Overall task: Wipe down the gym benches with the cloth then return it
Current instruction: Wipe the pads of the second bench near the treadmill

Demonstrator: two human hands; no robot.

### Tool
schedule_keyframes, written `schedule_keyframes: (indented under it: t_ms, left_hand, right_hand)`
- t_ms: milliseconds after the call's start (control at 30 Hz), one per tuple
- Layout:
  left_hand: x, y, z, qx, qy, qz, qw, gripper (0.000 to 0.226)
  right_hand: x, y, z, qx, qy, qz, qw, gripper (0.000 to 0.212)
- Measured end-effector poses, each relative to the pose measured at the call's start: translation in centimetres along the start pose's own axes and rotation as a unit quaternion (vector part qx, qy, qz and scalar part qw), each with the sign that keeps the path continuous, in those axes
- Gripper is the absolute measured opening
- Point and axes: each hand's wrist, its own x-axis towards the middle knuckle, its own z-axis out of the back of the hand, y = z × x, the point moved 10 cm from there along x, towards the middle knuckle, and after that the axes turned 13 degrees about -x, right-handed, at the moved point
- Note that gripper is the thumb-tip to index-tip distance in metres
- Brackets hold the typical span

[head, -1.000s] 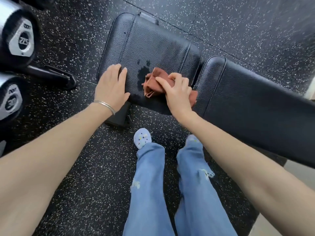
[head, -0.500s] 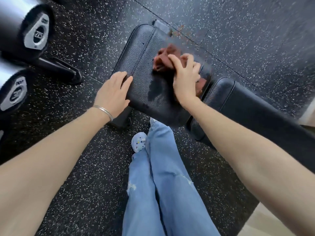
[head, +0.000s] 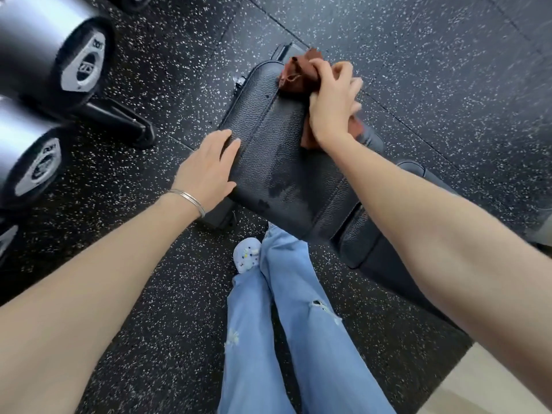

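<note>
**A:** What fills most of the frame?

**B:** The rubber floor (head: 179, 294), matte black with white flecks and laid in tiles with thin seams. A strip of pale smooth flooring (head: 478, 383) cuts the lower right corner.

**A:** And the bench?

**B:** The seat pad (head: 283, 162) sits at centre. It is black pebbled leatherette, a rounded rectangle with stitched seams running along it. The back pad (head: 373, 243), in the same material, runs off toward the right edge behind the forearm.

**A:** What is at the upper left?

**B:** Two dumbbell heads, the upper dumbbell (head: 59, 55) and the lower dumbbell (head: 30, 162). Both are brushed-metal cylinders with black end caps and silver plates, too blurred to read.

**A:** And at the bottom of the frame?

**B:** Light blue jeans (head: 298, 324), with a frayed rip on one leg.

**A:** What are the hands doing?

**B:** The left hand (head: 206, 171) lies flat on the seat pad's left edge, fingers straight and close together, thumb spread along the near edge. The right hand (head: 334, 106) presses down at the pad's far end, its fingers bent over the cloth (head: 298, 76) and gripping it. The fingertips are motion-blurred.

**A:** What is the cloth like?

**B:** Rust-brown, soft and crumpled. It is bunched under that hand at top centre, with a loose thread at its left edge.

**A:** Anything smaller?

**B:** A white clog (head: 246, 258) with small charms, below the pad. A thin silver bangle (head: 188, 198) on the left wrist. Dark wet patches (head: 277, 186) on the pad's near half.
</note>
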Motion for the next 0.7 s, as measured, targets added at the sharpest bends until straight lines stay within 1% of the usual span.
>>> schedule_keyframes:
  t_ms: [67, 100, 167, 267, 300, 367, 467, 533, 633, 700]
  left_hand:
    - [-0.1, 0.1, 0.1, -0.008, -0.003, 0.011, 1.0, 0.079]
    - [-0.2, 0.2, 0.0, -0.01, -0.001, 0.017, 1.0, 0.079]
    - [-0.3, 0.3, 0.0, -0.01, 0.002, 0.032, 0.999, 0.079]
    - [-0.3, 0.2, -0.1, -0.006, 0.006, 0.043, 0.999, 0.079]
    - [-0.3, 0.2, -0.1, -0.008, 0.007, 0.045, 0.999, 0.079]
    - [-0.2, 0.3, -0.1, -0.007, 0.011, 0.044, 0.999, 0.078]
    - [-0.5, 1.0, -0.1, -0.002, 0.024, 0.045, 0.999, 0.076]
    - [-0.7, 1.5, -0.1, 0.0, 0.038, 0.049, 0.998, 0.075]
    - [-0.9, 2.0, 0.2, -0.015, 0.039, 0.059, 0.997, 0.073]
    - [-0.9, 2.5, 0.5, -0.017, 0.036, 0.064, 0.997, 0.073]
  right_hand:
    - [0.0, 0.3, 0.1, -0.004, 0.001, 0.008, 1.0, 0.052]
    - [-1.0, 0.4, 0.2, -0.013, -0.007, 0.026, 1.0, 0.054]
    - [-3.9, 0.3, 0.0, -0.032, -0.012, 0.082, 0.996, 0.057]
    - [-8.3, 0.5, -1.8, -0.066, 0.029, 0.19, 0.979, 0.058]
    - [-8.8, 0.5, -2.1, -0.066, 0.036, 0.206, 0.976, 0.057]
    - [-7.6, 0.6, -1.9, -0.051, 0.031, 0.192, 0.98, 0.057]
    - [-3.3, 2.1, -0.9, -0.039, 0.002, 0.127, 0.991, 0.058]
    - [-0.4, 3.8, -0.6, -0.037, 0.001, 0.096, 0.995, 0.057]
    - [1.6, 5.9, -0.8, -0.042, 0.016, 0.088, 0.995, 0.056]
    - [1.0, 6.3, -0.7, -0.051, 0.007, 0.099, 0.994, 0.06]
